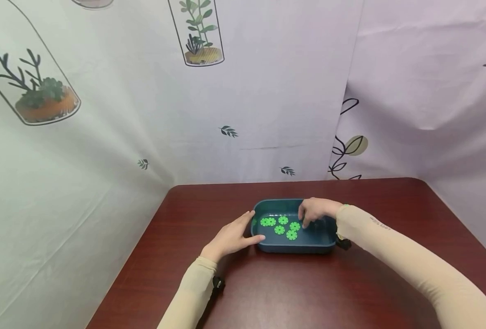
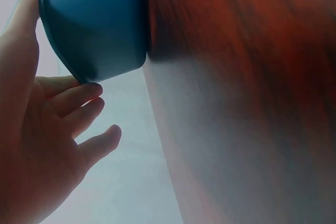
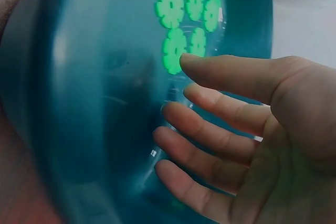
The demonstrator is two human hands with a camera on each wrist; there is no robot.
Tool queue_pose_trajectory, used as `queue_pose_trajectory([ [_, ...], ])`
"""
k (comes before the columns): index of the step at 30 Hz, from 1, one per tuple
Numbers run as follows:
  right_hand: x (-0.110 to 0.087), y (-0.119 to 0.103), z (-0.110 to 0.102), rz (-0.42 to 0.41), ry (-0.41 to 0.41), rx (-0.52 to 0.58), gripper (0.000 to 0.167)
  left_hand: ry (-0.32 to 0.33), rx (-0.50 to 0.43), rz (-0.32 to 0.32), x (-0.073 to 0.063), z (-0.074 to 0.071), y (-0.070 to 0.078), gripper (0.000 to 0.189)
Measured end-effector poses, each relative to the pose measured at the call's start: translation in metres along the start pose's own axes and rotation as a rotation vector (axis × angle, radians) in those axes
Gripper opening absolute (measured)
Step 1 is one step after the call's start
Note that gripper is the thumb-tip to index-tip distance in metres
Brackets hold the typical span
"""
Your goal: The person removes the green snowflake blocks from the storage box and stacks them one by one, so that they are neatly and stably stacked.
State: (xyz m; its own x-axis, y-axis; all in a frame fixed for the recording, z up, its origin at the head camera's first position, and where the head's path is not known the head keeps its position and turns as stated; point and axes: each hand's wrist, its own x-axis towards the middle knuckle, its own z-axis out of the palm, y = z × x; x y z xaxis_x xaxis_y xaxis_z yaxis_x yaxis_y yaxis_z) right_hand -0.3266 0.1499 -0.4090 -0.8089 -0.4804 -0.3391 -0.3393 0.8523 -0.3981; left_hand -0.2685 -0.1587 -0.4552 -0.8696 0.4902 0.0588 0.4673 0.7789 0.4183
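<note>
In the head view, the teal tray (image 1: 296, 249) sat on the worktop (image 1: 292, 283), with six notched green discs (image 1: 291, 235) on its floor, mostly toward the left and middle. The left hand (image 1: 232, 233) lay at the tray's left end, thumb spread wide from the fingers. The right hand (image 1: 317, 209) was inside the tray, right of the discs, fingers pointing down. The left pair of discs lay touching or overlapping, so a pinch there could bring up two, or flick one aside. The worktop looked smooth and glossy; a sideways push on the right could slide the tray if the left hand only touched it.

In the left wrist view, the thumb reached the rim while the fingers were loosely extended by the lower corner, not wrapped round it. Such a light hold, as I judged it, could let the tray turn or tip under a knock.

In the right wrist view, the fingers were parted and relaxed, with nothing held. The thumb tip overlapped a disc in sight; whether they touched, I could not tell. Flat on a shiny floor, thin discs could skid from the fingertips, and an off-centre press could tilt one.
</note>
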Motion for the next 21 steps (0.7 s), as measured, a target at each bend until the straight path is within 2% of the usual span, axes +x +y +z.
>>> queue_pose_trajectory([
  [6,0.004,-0.002,0.005,0.013,-0.021,-0.047,0.022,-0.007,-0.008,-0.01,-0.001,-0.001,0.001,0.102],
  [13,0.006,-0.004,0.007,0.028,-0.042,-0.039,0.021,-0.008,-0.011,-0.005,-0.001,-0.001,0.002,0.102],
  [21,0.007,-0.005,0.012,0.008,-0.065,-0.034,0.02,-0.005,-0.01,-0.015,-0.002,0.0,0.001,0.102],
])
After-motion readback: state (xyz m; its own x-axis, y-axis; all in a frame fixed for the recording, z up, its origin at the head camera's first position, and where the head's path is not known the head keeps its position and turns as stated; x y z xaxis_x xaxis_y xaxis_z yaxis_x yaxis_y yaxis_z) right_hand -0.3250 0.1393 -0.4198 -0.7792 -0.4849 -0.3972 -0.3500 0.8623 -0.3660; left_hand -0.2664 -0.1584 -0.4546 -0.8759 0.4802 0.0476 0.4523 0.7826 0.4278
